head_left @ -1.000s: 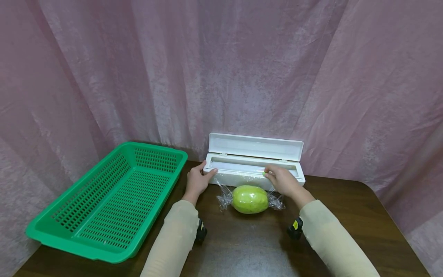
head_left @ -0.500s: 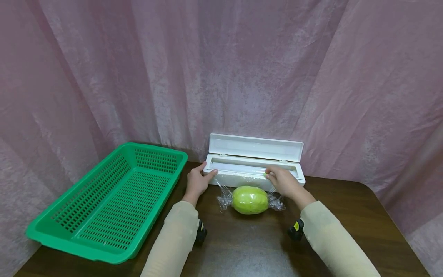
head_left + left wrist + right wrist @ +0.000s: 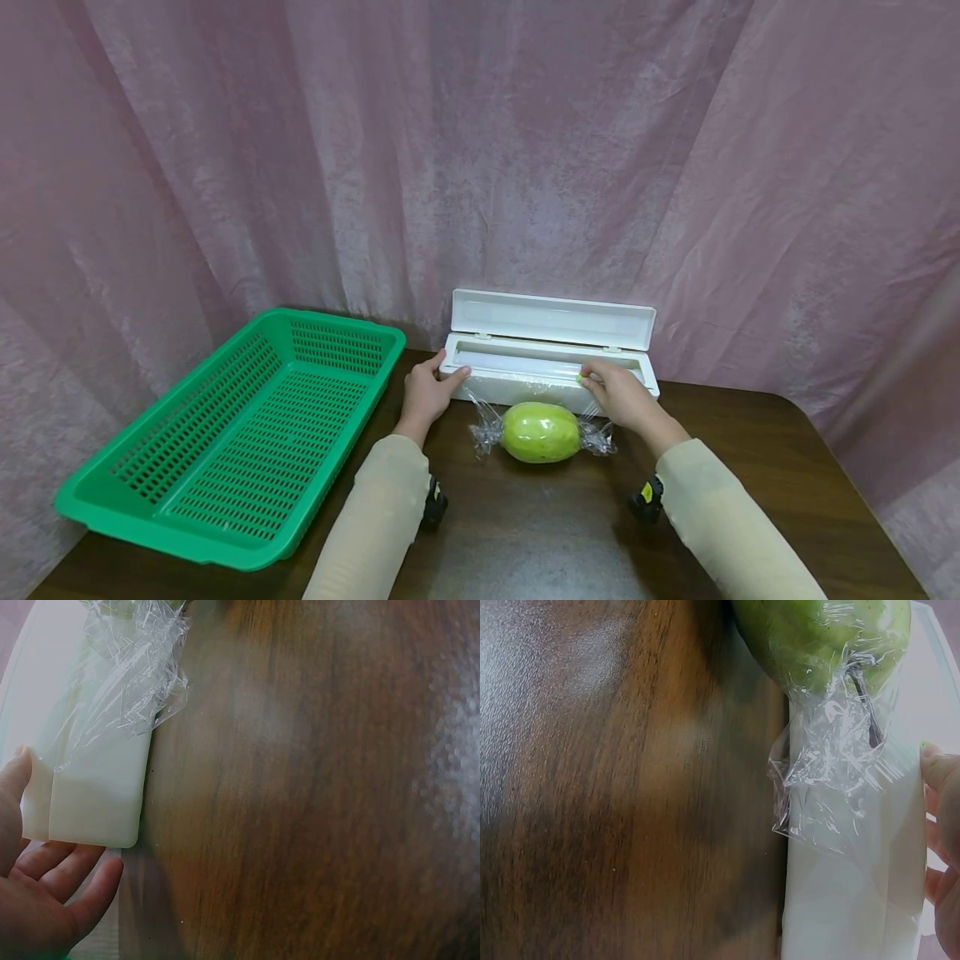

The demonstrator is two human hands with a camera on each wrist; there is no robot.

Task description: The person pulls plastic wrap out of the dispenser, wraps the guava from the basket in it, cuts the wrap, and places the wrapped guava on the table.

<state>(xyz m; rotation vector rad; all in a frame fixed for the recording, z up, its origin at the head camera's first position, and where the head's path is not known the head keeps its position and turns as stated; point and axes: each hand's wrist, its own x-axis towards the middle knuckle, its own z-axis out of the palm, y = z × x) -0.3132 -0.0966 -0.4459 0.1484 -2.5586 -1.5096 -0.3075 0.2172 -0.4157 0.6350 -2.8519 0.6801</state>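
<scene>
A white cling film dispenser [image 3: 480,385] sits at the back of the table with its lid up and a roll inside. My left hand [image 3: 427,393] grips its left end, thumb on the front rim and fingers round the end wall [image 3: 97,795]. On the front rim, my right hand [image 3: 618,396] pinches the small green-marked cutter slider [image 3: 579,378], largely hidden by the fingers. A green fruit [image 3: 540,433] with a dark stem [image 3: 866,709] lies close before the box. Clear cling film [image 3: 825,765] wraps it, bunched at both ends and running up to the box's front rim.
A large green plastic basket [image 3: 288,450] with slotted walls stands on the left of the dark wooden table [image 3: 540,533]. Pink curtains [image 3: 525,150] hang right behind the box and basket.
My right hand has slid slightly to the right along the front rim with the cutter slider. The left hand keeps its grip, and the wrapped fruit stays nearly in place.
</scene>
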